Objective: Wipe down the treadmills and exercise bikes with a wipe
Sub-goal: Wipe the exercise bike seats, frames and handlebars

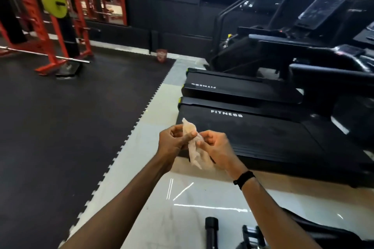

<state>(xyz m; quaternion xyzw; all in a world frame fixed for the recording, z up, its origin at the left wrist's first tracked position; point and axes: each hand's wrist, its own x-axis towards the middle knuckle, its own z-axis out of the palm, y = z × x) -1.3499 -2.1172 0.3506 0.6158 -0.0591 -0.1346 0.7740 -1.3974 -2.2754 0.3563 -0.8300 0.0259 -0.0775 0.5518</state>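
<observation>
Wipe (193, 143): one crumpled pale sheet, held in the air above the near left corner of the nearest treadmill (263, 135), pinched between both hands. Left hand (172, 139): fingers curled, thumb and fingertips gripping the upper part. Right hand (216, 145): fingertips pinching the middle; black band (243, 179) on the wrist. Second treadmill (238, 87): just beyond, parallel. Red rack (58, 32): far left, on black floor mat (70, 117).
</observation>
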